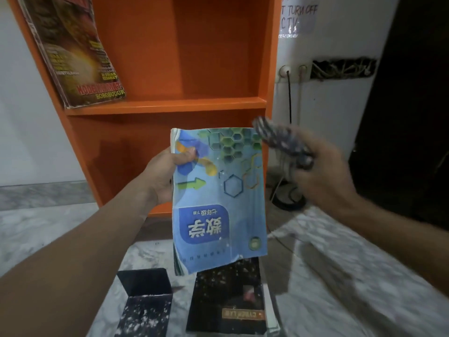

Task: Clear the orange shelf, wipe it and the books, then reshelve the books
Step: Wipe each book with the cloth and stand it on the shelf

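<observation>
The blue textbook (218, 203) hangs in front of the orange shelf's (165, 105) lower compartment, its title upside down and its bottom edge torn. The left hand (162, 176) pinches its upper left edge, thumb on the cover. The blurred right hand (325, 173), near the upper right corner, grips a dark patterned cloth (279, 139). A magazine (75, 52) leans at the upper board's left end. On the grey marble floor (364, 276) below lie a black book (226, 300) and a black bookend (145, 288).

A handwritten notice (298, 18) is seen on the wall (328, 105). A black cable (289, 98) is plugged into a socket (284, 70).
</observation>
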Demonstrator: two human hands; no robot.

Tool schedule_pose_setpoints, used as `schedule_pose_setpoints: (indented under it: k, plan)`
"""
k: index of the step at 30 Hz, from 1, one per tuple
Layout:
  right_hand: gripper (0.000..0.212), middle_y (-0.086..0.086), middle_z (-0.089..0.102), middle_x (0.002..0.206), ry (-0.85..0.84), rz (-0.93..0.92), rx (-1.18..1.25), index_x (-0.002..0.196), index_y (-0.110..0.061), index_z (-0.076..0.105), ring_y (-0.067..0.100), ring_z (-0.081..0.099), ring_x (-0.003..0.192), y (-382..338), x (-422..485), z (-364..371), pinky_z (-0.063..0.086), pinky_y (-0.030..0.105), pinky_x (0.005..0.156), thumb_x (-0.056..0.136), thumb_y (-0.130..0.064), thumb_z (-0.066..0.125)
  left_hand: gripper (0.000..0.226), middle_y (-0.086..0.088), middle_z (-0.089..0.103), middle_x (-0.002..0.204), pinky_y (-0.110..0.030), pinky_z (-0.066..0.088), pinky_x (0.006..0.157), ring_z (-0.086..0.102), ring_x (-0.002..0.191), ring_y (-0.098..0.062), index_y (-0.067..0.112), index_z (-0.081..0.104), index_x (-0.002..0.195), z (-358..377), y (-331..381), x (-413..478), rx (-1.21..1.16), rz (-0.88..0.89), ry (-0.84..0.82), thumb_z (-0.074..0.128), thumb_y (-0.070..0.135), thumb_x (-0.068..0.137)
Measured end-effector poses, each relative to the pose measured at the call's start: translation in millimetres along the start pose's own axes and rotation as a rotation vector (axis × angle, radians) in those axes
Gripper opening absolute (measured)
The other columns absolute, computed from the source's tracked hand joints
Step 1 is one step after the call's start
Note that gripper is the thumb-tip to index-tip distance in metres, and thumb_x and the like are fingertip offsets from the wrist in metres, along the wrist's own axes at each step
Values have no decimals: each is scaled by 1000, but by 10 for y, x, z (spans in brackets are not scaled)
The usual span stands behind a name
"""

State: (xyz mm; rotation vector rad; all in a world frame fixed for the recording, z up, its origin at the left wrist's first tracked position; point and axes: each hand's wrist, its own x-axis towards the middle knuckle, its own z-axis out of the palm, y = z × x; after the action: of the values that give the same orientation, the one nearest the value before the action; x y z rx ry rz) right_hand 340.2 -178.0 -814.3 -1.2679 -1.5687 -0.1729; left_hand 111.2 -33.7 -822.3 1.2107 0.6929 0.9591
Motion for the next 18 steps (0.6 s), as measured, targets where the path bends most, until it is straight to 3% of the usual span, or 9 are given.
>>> schedule_pose_setpoints:
  k: [2, 4, 6, 7, 9, 12, 15, 16, 18]
  plan:
    - [65, -5, 61, 127, 63, -67, -59, 136, -27, 55, 5, 55, 114, -65, 417, 61, 46, 13, 91, 76, -2, 52, 17, -18, 72, 95, -48, 59, 72, 71, 79, -33, 10, 64, 106, 113, -16, 11, -14, -28, -50, 53, 17, 96]
    - [79, 8, 40, 152, -36, -74, -173, 142, -25, 48, 22, 34, 140, -13, 454, 226, 34, 37, 113, 67, -4, 47, 20, -17, 73, 93, -46, 59, 72, 72, 77, -31, 10, 62, 110, 210, -1, 24, -34, -38, -92, 49, 19, 97]
    - [78, 14, 23, 159, -227, -171, -315, 146, -23, 43, 37, 14, 147, 116, -12, 524, 16, 62, 116, 71, -3, 49, 28, -17, 73, 99, -48, 59, 76, 72, 81, -31, 10, 60, 121, 271, 45, 22, -48, -32, -94, 49, 21, 98]
    - [66, 14, 22, 158, -297, -282, -325, 145, -21, 44, 39, 13, 146, 197, -382, 653, 13, 63, 115, 81, -5, 46, 33, -18, 72, 106, -52, 57, 81, 71, 86, -33, 9, 59, 126, 266, 63, 21, -43, -28, -80, 50, 23, 98]
    - [41, 9, 29, 156, -456, -484, -255, 137, -21, 53, 34, 31, 141, 309, -1113, 759, 29, 56, 112, 98, -18, 41, 41, -21, 67, 119, -61, 48, 94, 67, 103, -40, 8, 55, 133, 206, 68, 19, -18, -42, -51, 52, 28, 97]
    - [48, 3, 66, 126, -686, -473, -224, 122, -33, 61, 20, 69, 102, 302, -1360, 550, 61, 35, 73, 76, -21, 63, 42, -21, 65, 125, -67, 41, 98, 62, 113, -43, 9, 55, 131, 133, 72, 2, -22, -49, -39, 54, 32, 96]
    - [77, 0, 71, 112, -448, -260, -64, 131, -34, 55, 9, 66, 92, 60, -810, 293, 51, 8, 76, 61, -4, 68, 49, -19, 65, 124, -65, 42, 100, 62, 113, -42, 10, 55, 135, 121, 82, 9, -53, -54, -40, 54, 39, 95]
    - [75, 1, 70, 113, -304, -250, -66, 130, -30, 59, 12, 65, 96, -21, -530, 214, 49, 8, 79, 62, 1, 70, 50, -20, 65, 124, -62, 44, 100, 63, 112, -41, 10, 56, 134, 133, 83, 9, -63, -61, -38, 53, 41, 95]
    - [66, 6, 66, 124, -37, -243, -167, 131, -22, 61, 21, 62, 109, -140, 55, 87, 53, 27, 89, 71, 4, 70, 48, -20, 63, 127, -56, 45, 102, 64, 109, -38, 9, 63, 126, 181, 85, 16, -98, -76, -57, 47, 45, 97]
